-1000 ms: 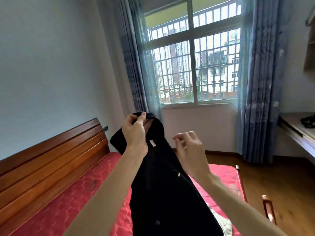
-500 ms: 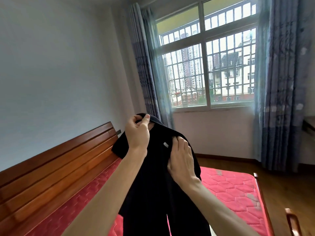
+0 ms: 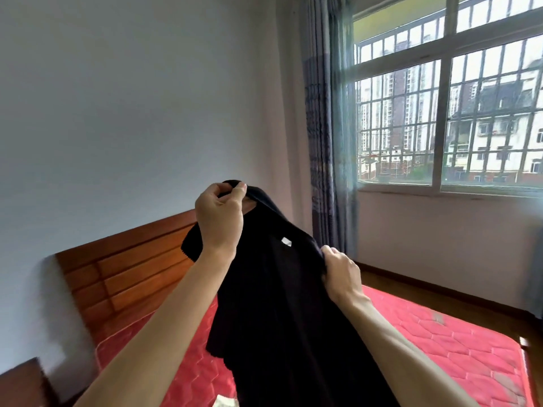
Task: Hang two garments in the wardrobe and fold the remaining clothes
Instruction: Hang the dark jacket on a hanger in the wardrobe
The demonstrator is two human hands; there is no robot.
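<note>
- A black garment (image 3: 279, 304) is held up in the air over a red mattress (image 3: 440, 348), in front of a wooden headboard (image 3: 132, 274).
- Its topmost fold is pinched between thumb and fingers of the left hand (image 3: 219, 221), which is raised the higher of the two.
- Its right edge is gripped by the right hand (image 3: 342, 274), whose fingers are curled into the cloth, lower and further to the right.
- The top edge is therefore slanted, running down from the left hand to the right hand, while the long axis of the garment hangs almost straight down between the forearms, and its lower part is cut off by the bottom of the view.
- A small white label (image 3: 286, 241) is seen on the cloth between the two hands, so the neck opening is judged to lie there.
- For the next move, the right hand would probably have to be brought level with the left so that the shoulders are squared.
- No hanger or wardrobe is shown, so whether this piece is to be hung or folded cannot be told.
- A pale scrap of cloth (image 3: 224, 402) is glimpsed on the mattress at the lower edge.
</note>
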